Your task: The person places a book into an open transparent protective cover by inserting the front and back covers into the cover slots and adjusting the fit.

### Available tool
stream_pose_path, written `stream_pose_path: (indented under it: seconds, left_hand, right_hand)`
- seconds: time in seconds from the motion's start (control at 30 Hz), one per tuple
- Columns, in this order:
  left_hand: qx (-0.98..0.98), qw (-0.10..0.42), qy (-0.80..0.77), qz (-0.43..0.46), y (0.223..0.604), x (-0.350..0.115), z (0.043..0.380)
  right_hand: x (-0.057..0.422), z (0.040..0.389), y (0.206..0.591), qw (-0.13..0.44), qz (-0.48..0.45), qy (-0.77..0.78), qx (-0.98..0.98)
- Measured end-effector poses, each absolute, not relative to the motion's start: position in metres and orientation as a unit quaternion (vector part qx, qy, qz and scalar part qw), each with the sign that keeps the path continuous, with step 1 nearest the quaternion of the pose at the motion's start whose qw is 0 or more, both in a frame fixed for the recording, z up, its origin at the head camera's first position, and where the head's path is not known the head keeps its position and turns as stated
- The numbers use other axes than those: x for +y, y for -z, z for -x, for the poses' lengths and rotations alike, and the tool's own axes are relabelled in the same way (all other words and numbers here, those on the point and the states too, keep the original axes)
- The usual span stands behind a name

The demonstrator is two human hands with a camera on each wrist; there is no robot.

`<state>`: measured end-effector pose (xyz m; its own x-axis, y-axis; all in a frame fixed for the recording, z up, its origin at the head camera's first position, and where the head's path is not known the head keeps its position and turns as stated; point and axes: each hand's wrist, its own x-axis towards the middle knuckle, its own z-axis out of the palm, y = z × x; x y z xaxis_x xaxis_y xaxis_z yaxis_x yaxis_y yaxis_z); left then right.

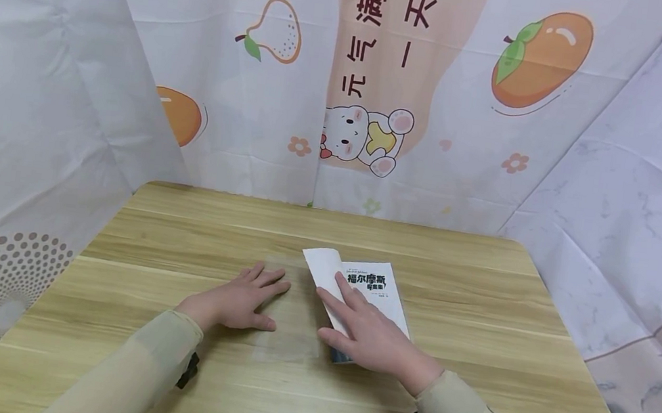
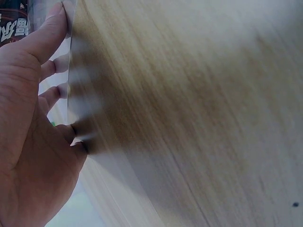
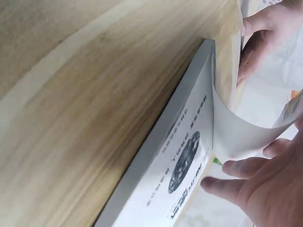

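A book (image 1: 384, 301) with a white title page and black Chinese print lies on the table. Its front cover (image 1: 320, 270) stands lifted and curves over to the left, white inside face showing. My right hand (image 1: 369, 327) lies across that cover with straight fingers. In the right wrist view, the cover (image 3: 241, 135) bends up from the spine toward the right fingers (image 3: 227, 187). Left of the book, a clear plastic sheet (image 1: 291, 342) spreads flat over the wood. My left hand (image 1: 237, 298) rests on its left edge, fingers spread, the thumb pointing toward the book.
The wood-grain table (image 1: 473, 359) reaches well past the book on both sides. Behind it hangs a white curtain (image 1: 203, 35) printed with fruit and a cartoon figure. More cloth (image 1: 642, 221) closes in the right side, and a dotted cloth (image 1: 24, 151) the left.
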<state>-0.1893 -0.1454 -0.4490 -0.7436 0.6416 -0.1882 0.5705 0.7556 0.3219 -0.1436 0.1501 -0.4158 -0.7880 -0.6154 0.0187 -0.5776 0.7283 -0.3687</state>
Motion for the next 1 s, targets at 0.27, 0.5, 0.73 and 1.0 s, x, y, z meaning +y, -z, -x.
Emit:
stream_pose_path:
  seconds: [0.27,0.5,0.73,1.0]
  left_hand:
    - [0.926,0.142,-0.124,-0.328,0.45,-0.145,0.189]
    - [0.926,0.143,-0.119,-0.329,0.449,-0.145,0.189]
    - [0.924,0.148,-0.123,-0.33,0.448,-0.145,0.189]
    - [0.923,0.147,-0.127,-0.332,0.446,-0.145,0.188]
  right_hand:
    - [0.147,0.142,0.425,0.062,0.296,0.185,0.935]
    - [0.143,0.143,0.437,0.032,0.278,0.174,0.944]
    - [0.14,0.141,0.441,0.03,0.264,0.174,0.948]
    - [0.135,0.142,0.447,0.011,0.265,0.148,0.953]
